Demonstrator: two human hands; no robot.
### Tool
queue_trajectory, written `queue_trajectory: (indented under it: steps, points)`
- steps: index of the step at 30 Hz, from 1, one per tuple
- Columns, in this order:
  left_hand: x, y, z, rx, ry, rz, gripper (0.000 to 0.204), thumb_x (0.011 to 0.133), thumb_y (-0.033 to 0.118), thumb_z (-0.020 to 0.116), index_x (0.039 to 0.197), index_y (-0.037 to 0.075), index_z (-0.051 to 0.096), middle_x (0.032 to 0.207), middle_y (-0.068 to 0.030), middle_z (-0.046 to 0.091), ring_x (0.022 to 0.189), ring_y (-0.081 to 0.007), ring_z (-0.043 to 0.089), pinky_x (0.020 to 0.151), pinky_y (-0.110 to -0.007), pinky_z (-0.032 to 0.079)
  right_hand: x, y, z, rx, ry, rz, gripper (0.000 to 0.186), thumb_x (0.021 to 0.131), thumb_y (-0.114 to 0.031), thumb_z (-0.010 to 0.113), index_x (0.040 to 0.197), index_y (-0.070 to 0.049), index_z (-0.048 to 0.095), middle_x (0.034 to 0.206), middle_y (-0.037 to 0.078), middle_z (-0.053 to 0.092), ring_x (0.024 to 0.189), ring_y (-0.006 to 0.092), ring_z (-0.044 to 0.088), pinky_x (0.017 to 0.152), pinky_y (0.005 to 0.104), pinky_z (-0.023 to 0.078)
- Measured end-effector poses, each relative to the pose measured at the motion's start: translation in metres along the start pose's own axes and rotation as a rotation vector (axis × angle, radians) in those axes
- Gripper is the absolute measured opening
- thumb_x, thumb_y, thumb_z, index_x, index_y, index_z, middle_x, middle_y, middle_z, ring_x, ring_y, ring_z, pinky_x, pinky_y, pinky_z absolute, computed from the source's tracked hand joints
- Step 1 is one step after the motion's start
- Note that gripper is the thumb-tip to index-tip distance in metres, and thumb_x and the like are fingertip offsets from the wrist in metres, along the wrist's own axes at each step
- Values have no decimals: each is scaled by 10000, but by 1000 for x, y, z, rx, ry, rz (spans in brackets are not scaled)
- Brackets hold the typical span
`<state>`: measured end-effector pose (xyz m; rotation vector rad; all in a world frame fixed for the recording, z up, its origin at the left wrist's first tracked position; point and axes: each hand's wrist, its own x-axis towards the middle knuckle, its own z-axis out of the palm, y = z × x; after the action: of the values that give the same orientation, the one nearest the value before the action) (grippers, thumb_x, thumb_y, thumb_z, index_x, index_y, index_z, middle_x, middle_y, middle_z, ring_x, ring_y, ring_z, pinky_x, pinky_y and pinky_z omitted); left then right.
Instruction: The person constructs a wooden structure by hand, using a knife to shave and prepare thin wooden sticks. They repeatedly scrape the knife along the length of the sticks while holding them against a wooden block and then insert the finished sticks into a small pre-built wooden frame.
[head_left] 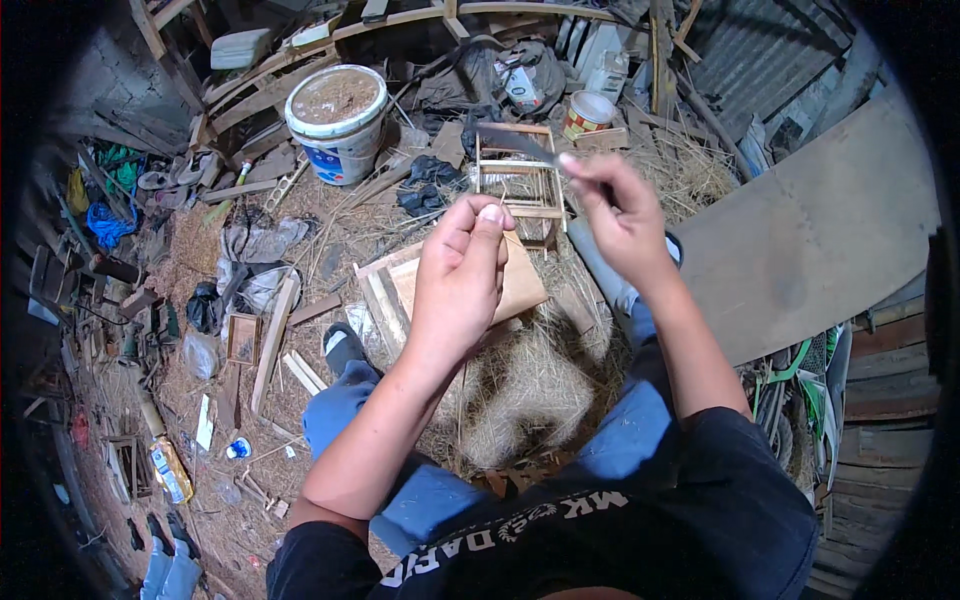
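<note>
My left hand (462, 262) is closed in a pinch, thumb against fingers, around a thin sliver of wood (504, 187) that pokes up from the fingertips. To its right, my right hand (622, 215) grips a knife (520, 146). The dark blade is somewhat blurred and points left, above the left hand and apart from it; the handle is mostly hidden in the fist. Below and beyond the blade stands a small slatted wooden frame (532, 212). A flat wooden board (523, 283) lies beneath my left hand, between my legs.
A large white bucket (336, 130) filled with brownish material stands at the far left. A smaller tub (590, 112) is behind the frame. At right leans a broad curved sheet (800, 240). Straw, wood offcuts and plastic bags litter the ground; a small wooden box (244, 338) lies left.
</note>
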<state>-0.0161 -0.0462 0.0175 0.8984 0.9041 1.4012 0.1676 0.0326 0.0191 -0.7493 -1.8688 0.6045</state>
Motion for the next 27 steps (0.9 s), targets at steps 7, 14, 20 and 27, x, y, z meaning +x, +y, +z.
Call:
queue_trajectory:
  steps: [7,14,20,27]
  points:
    - [0,-6,0,54,-8,35,152,1068,219,484,1020,90,549,621,78,427,445,-15,334,390,-213,232,0,-17,5,-205,-235,-216,235,825,-17,706,1040,-111,708,799,84,626,739,286,599,657,394,480]
    - [3,-3,0,24,-102,-24,183,1081,254,459,1008,102,529,625,82,398,451,-12,297,399,-204,226,0,14,-3,-41,-92,-31,179,908,-10,652,1070,-73,697,903,65,702,888,184,669,803,309,522]
    - [4,-1,1,-41,-99,-73,191,1079,239,468,971,95,532,622,85,397,471,-15,313,420,-208,237,-7,21,3,96,-11,-80,177,903,27,653,1065,-38,688,939,70,716,891,165,683,811,286,526]
    - [14,-16,-2,56,-35,-38,98,1052,123,484,997,81,554,636,87,411,500,-18,346,443,-232,265,-13,11,9,-102,-214,-156,275,831,34,689,1075,-93,700,776,93,601,719,268,604,651,361,482]
